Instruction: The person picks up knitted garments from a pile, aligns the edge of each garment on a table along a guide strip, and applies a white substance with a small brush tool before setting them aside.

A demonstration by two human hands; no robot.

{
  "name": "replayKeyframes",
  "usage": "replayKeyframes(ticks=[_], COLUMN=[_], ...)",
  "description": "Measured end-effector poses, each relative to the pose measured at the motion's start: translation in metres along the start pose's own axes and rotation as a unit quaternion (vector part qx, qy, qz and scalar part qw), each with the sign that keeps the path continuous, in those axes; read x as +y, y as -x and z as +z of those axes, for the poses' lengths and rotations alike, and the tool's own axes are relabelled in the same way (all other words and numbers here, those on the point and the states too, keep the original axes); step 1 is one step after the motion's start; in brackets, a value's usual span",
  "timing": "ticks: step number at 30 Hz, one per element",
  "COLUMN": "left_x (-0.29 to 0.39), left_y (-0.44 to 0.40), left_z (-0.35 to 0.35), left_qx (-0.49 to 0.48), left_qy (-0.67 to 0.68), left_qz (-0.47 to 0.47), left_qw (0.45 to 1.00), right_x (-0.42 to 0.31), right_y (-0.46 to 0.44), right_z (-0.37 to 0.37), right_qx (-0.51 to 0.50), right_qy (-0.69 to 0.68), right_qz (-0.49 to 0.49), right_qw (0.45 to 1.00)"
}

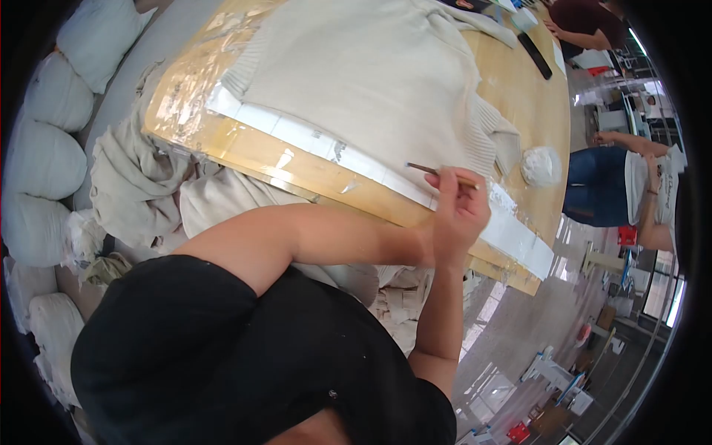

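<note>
My right hand (461,211) is closed around a slim tool (424,169) with a brown handle and a dark tip, like a small brush. The tip points left, over the lower edge of a cream knitted sweater (356,81) spread on the table. A long white strip (371,167) runs along the sweater's near edge, under my right hand. My left forearm (356,233) crosses in front of my body. Its wrist meets my right wrist, and the left hand's fingers are hidden there.
The wooden table (530,111) carries a black bar-shaped object (535,55) and a white bundle (541,166). Cream fabric (137,182) is heaped below the near edge. Stuffed white sacks (44,159) line the left. A person in jeans (597,185) stands at right; another person (586,22) is beyond.
</note>
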State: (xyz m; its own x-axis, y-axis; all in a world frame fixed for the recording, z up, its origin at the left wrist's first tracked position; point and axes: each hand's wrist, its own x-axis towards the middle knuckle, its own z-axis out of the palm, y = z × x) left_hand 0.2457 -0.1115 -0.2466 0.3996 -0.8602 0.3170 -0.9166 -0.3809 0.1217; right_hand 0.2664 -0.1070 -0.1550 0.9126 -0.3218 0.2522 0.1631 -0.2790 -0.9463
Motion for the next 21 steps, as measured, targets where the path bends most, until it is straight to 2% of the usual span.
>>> replayKeyframes(ticks=[1, 2, 7, 10, 12, 13, 14, 18, 20, 21], left_x=[0.002, 0.004, 0.012, 0.011, 0.004, 0.003, 0.003, -0.003, -0.006, -0.007], left_y=[0.000, 0.000, 0.003, -0.002, -0.005, -0.006, -0.007, -0.006, -0.001, 0.001], left_z=[0.002, 0.003, 0.004, 0.006, -0.004, -0.011, -0.016, -0.021, -0.023, -0.023], left_qx=[0.001, 0.004, 0.014, 0.030, 0.039, -0.049, -0.047, -0.025, -0.018, -0.020], left_qy=[-0.001, -0.003, -0.012, -0.021, -0.034, -0.067, -0.067, -0.033, -0.023, -0.018], left_qz=[-0.008, -0.016, -0.052, -0.073, -0.085, -0.038, -0.045, -0.054, -0.057, -0.059], left_qw=[1.000, 1.000, 0.998, 0.997, 0.995, 0.996, 0.996, 0.998, 0.998, 0.998], right_x=[0.003, 0.011, -0.022, -0.025, -0.010, -0.003, 0.004, -0.015, -0.032, -0.035], right_y=[-0.004, -0.008, -0.015, -0.016, -0.024, -0.027, -0.029, -0.035, -0.032, -0.032], right_z=[0.008, 0.014, 0.032, 0.062, 0.079, 0.087, 0.093, 0.095, 0.097, 0.106], right_qx=[-0.051, -0.082, -0.077, -0.114, -0.158, -0.195, -0.205, -0.217, -0.173, -0.182], right_qy=[0.028, 0.055, 0.049, -0.060, -0.019, 0.024, 0.013, 0.015, 0.024, 0.018], right_qz=[-0.006, 0.038, 0.050, -0.023, -0.033, -0.042, -0.023, -0.006, -0.030, -0.030], right_qw=[0.998, 0.994, 0.995, 0.991, 0.987, 0.980, 0.978, 0.976, 0.984, 0.983])
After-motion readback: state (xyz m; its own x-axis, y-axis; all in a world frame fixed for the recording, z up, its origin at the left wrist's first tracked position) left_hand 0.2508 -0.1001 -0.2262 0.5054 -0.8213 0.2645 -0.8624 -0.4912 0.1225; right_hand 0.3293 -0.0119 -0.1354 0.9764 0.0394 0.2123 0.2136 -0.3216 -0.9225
